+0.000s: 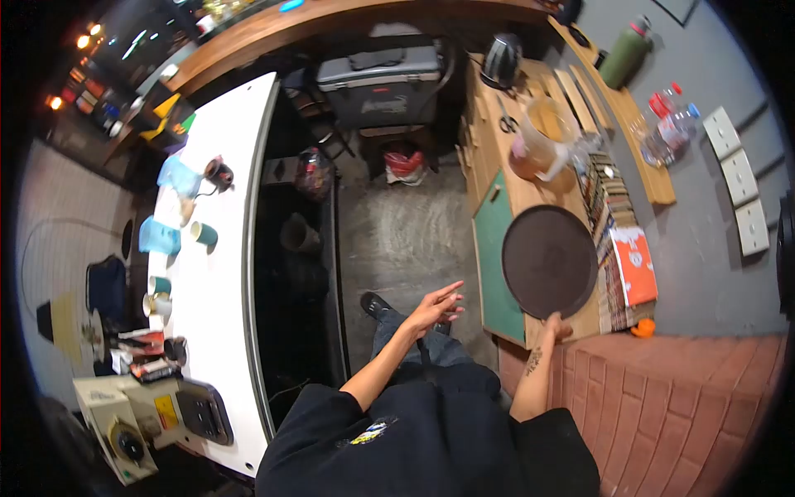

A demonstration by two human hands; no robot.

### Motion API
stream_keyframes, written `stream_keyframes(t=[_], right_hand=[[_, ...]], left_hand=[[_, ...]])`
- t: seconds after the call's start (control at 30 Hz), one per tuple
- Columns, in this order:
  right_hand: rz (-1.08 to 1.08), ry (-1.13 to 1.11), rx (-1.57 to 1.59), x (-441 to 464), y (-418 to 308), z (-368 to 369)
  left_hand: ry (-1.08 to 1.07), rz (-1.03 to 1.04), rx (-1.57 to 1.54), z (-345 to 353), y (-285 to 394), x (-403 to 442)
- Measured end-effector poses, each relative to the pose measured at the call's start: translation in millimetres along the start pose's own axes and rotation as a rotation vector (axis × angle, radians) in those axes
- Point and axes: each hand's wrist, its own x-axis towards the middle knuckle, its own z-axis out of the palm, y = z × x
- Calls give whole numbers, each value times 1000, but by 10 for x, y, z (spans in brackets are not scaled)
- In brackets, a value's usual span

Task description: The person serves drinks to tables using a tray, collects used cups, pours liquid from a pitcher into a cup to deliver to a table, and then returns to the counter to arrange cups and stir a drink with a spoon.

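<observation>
Brown tray in the right hand's grasp on a wooden cabinet

White counter runs along the left, with cups, packets and a machine on it. On the near right is a brick ledge, and beyond it stands the wooden cabinet, its green door facing the floor. A grey cool box sits at the far end, between the two sides.

Next in size comes the brown tray, round and seemingly flat on the near end of the cabinet top. Farther along are a plastic jug and then a dark kettle; a green bottle stands on the shelf at the far right. An orange packet lies just right of the tray.

Smaller again, the right hand seems to grip the tray's near edge; any fingers beneath the rim are hidden. The left hand is released, fingers loosely spread, holding nothing above the floor.

As for progress, the right hand is on the tray, and the tray seems to rest on the cabinet. Letting go is not yet done, nor does any lift show; whether it is being placed or taken, I cannot tell.

Smallest are the scissors, lying left of the jug.
</observation>
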Motion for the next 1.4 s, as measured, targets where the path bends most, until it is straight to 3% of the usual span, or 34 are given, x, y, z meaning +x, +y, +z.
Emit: stream_keyframes(t=[0.03,0.1,0.23,0.3,0.37,0.43,0.5,0.6,0.67,0.77,0.83,0.93,0.97,1.03,1.1,1.17,1.2,1.27,1.3,1.37,1.4], right_hand=[[155,-60,98,-164,-135,-134],[-71,-63,99,-91,-37,-75],[-9,-219,192,-11,-38,-112],[16,-510,653,-21,-35,-162],[9,-606,714,-269,-193,-300],[-119,-695,757,-432,-259,-347],[-180,-605,728,-716,-448,-487],[-349,-700,764,-485,-447,-477],[-373,-728,443,-756,-582,-657],[-480,-939,539,-1195,-655,-595],[-441,-1051,483,-1666,-818,-587],[-371,-1415,341,-2216,-933,-317],[-373,-1451,313,-2424,-961,-184],[-586,-1849,172,-2825,-1036,88],[-558,-1904,109,-3301,-989,286],[-518,-1951,42,-3647,-934,521],[-537,-2026,-33,-3799,-889,734],[-574,-2176,-193,-4180,-848,1044],[-560,-2207,-222,-4411,-813,1150],[-729,-2250,-452,-4873,-774,1322],[-752,-2383,-511,-5124,-761,1383]], left_hand=[[34,-14,-36,-42,-11,-50],[105,8,-77,-126,15,-143],[158,44,-119,-348,-36,-247],[162,58,-128,-392,-50,-281],[203,53,-144,-412,-12,-278],[192,79,-144,-458,-30,-277],[180,108,-145,-521,-12,-324],[181,110,-221,-579,70,-462],[192,150,-290,-694,151,-581],[218,233,-448,-863,270,-899],[234,305,-541,-1047,326,-1116],[-70,658,-756,-1309,353,-1546],[-41,688,-768,-1376,292,-1707],[172,850,-725,-1538,145,-2034],[127,815,-937,-1703,-160,-2377],[433,730,-939,-1704,-405,-2724],[465,755,-950,-1709,-503,-2815],[527,1010,-1117,-1704,-756,-2979],[561,1030,-1126,-1720,-957,-3030],[558,1195,-1265,-1769,-1295,-3065],[655,1216,-1312,-1614,-1187,-3159]])
